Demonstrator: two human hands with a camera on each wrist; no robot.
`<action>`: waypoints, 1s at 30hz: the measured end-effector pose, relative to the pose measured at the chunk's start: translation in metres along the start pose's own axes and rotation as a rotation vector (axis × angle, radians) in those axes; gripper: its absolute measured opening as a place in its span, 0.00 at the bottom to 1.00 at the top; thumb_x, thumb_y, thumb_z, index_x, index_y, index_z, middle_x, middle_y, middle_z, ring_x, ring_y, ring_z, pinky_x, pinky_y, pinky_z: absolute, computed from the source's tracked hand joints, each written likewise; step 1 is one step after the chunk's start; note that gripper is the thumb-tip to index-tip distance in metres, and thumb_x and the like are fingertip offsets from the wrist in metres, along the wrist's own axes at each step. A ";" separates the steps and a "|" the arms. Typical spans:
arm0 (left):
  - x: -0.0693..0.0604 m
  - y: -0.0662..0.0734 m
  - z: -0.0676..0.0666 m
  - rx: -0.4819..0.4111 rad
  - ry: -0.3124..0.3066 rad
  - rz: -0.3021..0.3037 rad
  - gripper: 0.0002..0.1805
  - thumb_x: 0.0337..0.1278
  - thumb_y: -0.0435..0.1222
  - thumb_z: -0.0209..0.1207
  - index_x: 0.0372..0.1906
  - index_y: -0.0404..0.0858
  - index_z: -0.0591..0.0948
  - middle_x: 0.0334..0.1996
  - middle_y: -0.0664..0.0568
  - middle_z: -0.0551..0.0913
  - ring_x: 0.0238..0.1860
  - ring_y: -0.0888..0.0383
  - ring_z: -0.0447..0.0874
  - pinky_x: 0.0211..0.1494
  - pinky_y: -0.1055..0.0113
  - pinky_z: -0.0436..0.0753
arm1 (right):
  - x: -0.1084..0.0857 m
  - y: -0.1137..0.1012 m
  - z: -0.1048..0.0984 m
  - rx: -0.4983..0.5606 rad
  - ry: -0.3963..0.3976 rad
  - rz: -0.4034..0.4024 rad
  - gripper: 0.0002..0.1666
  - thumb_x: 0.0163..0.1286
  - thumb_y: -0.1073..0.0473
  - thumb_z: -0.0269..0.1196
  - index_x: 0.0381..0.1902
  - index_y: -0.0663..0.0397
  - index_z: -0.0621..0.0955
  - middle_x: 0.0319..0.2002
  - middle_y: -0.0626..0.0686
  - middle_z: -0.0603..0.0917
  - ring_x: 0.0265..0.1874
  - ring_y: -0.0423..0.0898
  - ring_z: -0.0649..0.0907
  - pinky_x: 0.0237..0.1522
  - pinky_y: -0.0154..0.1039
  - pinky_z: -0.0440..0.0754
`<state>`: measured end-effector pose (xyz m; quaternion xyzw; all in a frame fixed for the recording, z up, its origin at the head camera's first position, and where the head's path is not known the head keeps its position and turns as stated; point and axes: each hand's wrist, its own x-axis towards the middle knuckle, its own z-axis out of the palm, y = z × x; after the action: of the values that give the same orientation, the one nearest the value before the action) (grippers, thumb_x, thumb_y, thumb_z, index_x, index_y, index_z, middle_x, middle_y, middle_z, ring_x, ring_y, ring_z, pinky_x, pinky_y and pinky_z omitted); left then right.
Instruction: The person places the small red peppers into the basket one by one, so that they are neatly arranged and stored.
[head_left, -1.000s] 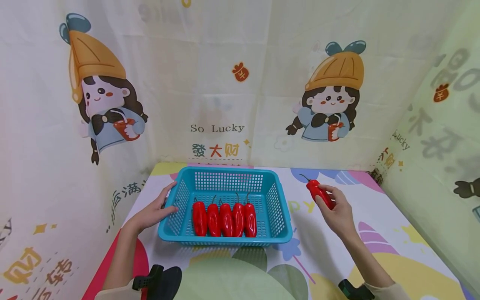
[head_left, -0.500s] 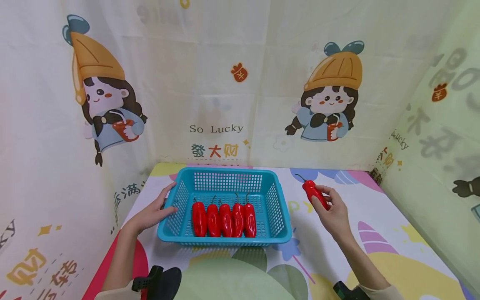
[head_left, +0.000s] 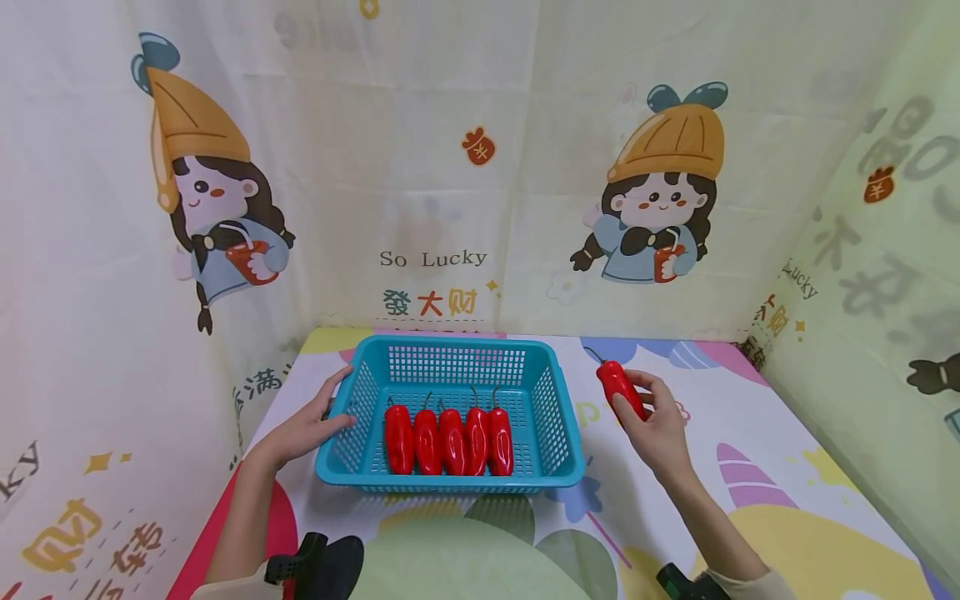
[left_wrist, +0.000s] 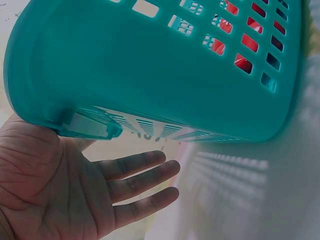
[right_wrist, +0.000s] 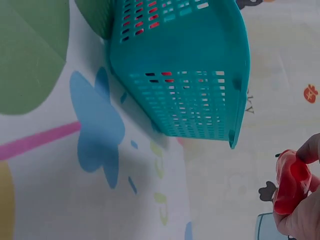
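Note:
A blue-green plastic basket (head_left: 450,481) with slatted mesh walls stands on the table. Inside, several glossy red peppers (head_left: 452,442) lie side by side, their thin stems toward the far wall. My left hand (head_left: 303,429) rests at the basket's left end, thumb over the rim; in the left wrist view, three fingers stretch out straight, apart from the wall. Another red pepper (head_left: 618,390) is pinched between the thumb and fingers of my right hand (head_left: 660,429), stem pointing up and left. This hand is above the table, right of the basket and apart from it.
The table (head_left: 600,450) has a cover printed with coloured shapes. Behind and at both sides hang pale curtains (head_left: 540,200) with cartoon figures and lettering. A black strap device (head_left: 311,567) sits at the left wrist, with another dark device (head_left: 686,583) at the right wrist.
My right hand has moved left toward the basket, carrying the pepper. The left hand, the basket and the peppers in it have stayed in place.

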<state>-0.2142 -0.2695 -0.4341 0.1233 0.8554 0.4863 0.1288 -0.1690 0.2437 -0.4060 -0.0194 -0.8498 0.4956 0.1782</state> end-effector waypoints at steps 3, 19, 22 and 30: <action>0.000 -0.001 0.001 0.006 0.002 -0.004 0.55 0.65 0.42 0.63 0.83 0.53 0.37 0.77 0.30 0.50 0.72 0.24 0.56 0.53 0.43 0.86 | -0.001 -0.003 0.001 0.000 -0.007 0.012 0.36 0.71 0.58 0.67 0.72 0.53 0.67 0.68 0.59 0.71 0.61 0.57 0.74 0.40 0.25 0.82; 0.001 -0.002 0.001 0.002 0.001 0.000 0.56 0.64 0.43 0.64 0.83 0.53 0.37 0.76 0.30 0.51 0.72 0.25 0.58 0.52 0.44 0.87 | -0.002 -0.016 0.013 -0.016 -0.012 0.028 0.40 0.67 0.60 0.70 0.73 0.52 0.67 0.69 0.57 0.70 0.61 0.55 0.74 0.48 0.43 0.87; 0.000 -0.001 0.001 0.005 -0.002 0.003 0.56 0.64 0.43 0.64 0.83 0.51 0.37 0.76 0.29 0.51 0.71 0.24 0.58 0.52 0.44 0.87 | -0.003 -0.019 0.017 -0.011 -0.016 0.034 0.40 0.66 0.60 0.71 0.73 0.51 0.67 0.69 0.56 0.70 0.61 0.55 0.73 0.49 0.48 0.87; 0.000 0.001 0.000 0.008 -0.001 -0.001 0.56 0.64 0.43 0.64 0.83 0.53 0.37 0.77 0.30 0.50 0.72 0.24 0.56 0.53 0.44 0.86 | -0.003 -0.025 0.025 0.016 -0.033 0.047 0.42 0.64 0.58 0.73 0.73 0.50 0.67 0.68 0.55 0.72 0.58 0.54 0.75 0.50 0.51 0.88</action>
<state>-0.2136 -0.2690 -0.4336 0.1235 0.8573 0.4828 0.1291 -0.1708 0.2092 -0.3966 -0.0296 -0.8481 0.5065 0.1526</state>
